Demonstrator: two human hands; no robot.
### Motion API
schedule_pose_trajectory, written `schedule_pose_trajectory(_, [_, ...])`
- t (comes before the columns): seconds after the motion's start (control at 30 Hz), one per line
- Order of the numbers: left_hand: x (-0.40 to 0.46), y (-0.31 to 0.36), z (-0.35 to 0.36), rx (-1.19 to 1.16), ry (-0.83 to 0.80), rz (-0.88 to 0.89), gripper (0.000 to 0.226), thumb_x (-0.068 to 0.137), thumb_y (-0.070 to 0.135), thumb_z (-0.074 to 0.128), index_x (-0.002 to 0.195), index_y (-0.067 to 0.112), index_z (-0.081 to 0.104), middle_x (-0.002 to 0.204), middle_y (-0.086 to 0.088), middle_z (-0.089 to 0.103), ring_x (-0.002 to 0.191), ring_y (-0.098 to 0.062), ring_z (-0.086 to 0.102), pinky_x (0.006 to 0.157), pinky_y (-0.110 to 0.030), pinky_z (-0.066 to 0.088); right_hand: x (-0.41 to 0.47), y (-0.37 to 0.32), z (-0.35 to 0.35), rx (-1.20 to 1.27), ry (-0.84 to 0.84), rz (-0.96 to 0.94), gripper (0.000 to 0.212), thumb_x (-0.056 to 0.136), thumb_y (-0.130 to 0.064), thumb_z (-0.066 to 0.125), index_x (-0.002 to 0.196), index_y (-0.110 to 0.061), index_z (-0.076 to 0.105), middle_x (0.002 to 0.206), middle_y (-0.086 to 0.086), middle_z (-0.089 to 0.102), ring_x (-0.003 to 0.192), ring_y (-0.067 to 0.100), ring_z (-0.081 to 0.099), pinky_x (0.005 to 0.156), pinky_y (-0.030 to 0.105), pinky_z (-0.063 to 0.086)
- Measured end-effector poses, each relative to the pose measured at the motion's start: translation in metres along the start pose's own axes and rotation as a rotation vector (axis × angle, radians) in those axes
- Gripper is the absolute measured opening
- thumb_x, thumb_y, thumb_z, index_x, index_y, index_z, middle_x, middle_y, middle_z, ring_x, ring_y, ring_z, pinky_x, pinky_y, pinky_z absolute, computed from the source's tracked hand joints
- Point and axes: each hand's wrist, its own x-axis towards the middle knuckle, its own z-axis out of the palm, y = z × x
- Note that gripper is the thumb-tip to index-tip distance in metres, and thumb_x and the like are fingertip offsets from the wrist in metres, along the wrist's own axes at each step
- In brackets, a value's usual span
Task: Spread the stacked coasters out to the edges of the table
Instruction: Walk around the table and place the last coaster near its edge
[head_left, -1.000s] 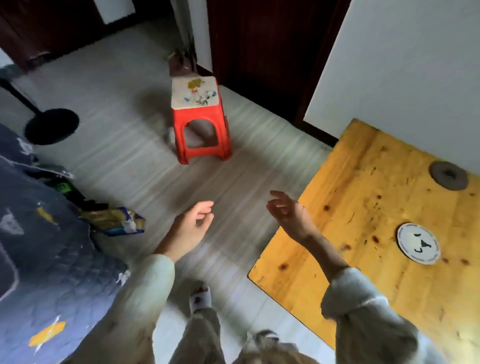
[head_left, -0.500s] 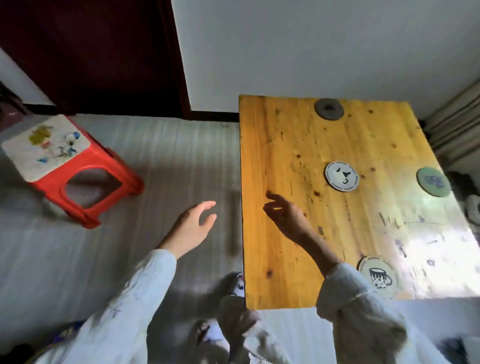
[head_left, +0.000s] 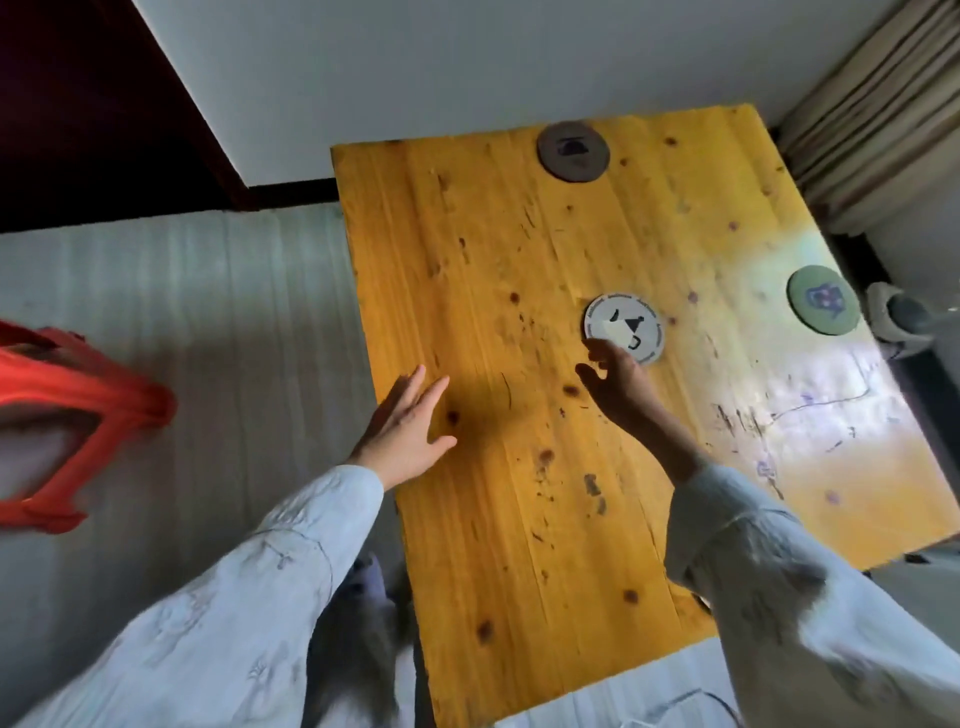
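A white coaster with black drawings (head_left: 626, 325) lies near the middle of the yellow wooden table (head_left: 493, 519). My right hand (head_left: 615, 382) hovers just at its near edge, fingers apart, holding nothing; I cannot tell whether the fingertips touch it. My left hand (head_left: 408, 431) is spread flat over the table's left edge, empty. A dark brown coaster (head_left: 573, 151) sits at the far edge. A green coaster (head_left: 823, 299) sits at the right edge. My right sleeve hides the table's near right part.
A red plastic stool (head_left: 62, 415) stands on the grey floor to the left. A white wall runs behind the table, with a dark door at far left and curtains (head_left: 872, 114) at far right. A grey shoe (head_left: 901, 317) lies beside the table's right edge.
The view has swung from the floor onto the table and come closer. My right hand has reached forward to the white coaster; my left hand has moved over the table's left edge.
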Motion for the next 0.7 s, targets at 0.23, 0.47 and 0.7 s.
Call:
schedule_pose_trajectory(0.23, [0.076,-0.01,0.011,0.393,-0.081,0.076,0.109,0.073,0.049,0.065,0.14,0.029,-0.018,0.15,-0.005,-0.031,0.137,-0.026,-0.029,0.112,-0.049,-0.013,0.058,0.052,0.003,-0.111,0.036,0.135,0.056,0.09,-0.024,0.055,0.139,-0.006,0.033,0.144,0.022,0.037,0.131,0.038,0.036,0.108,0.05,0.036])
schedule_pose_trajectory(0.47, [0.091,-0.021,0.018,0.47,-0.108,0.01,0.113,0.071,0.049,0.066,0.138,0.029,-0.023,0.148,-0.007,-0.034,0.136,-0.024,-0.03,0.112,-0.046,-0.014,0.121,0.074,-0.002,-0.212,0.019,0.225,0.081,0.082,-0.045,0.059,0.145,-0.015,0.017,0.155,0.017,0.015,0.142,0.038,0.011,0.117,0.054,0.017])
schedule_pose_trajectory(0.7, [0.093,-0.017,0.018,0.471,-0.109,-0.021,0.113,0.072,0.048,0.066,0.137,0.029,-0.025,0.148,-0.006,-0.034,0.136,-0.025,-0.03,0.112,-0.046,-0.013,0.126,0.066,0.0,-0.176,0.023,0.264,0.081,0.075,-0.048,0.065,0.139,-0.017,0.029,0.146,0.011,0.031,0.132,0.038,0.025,0.106,0.053,0.032])
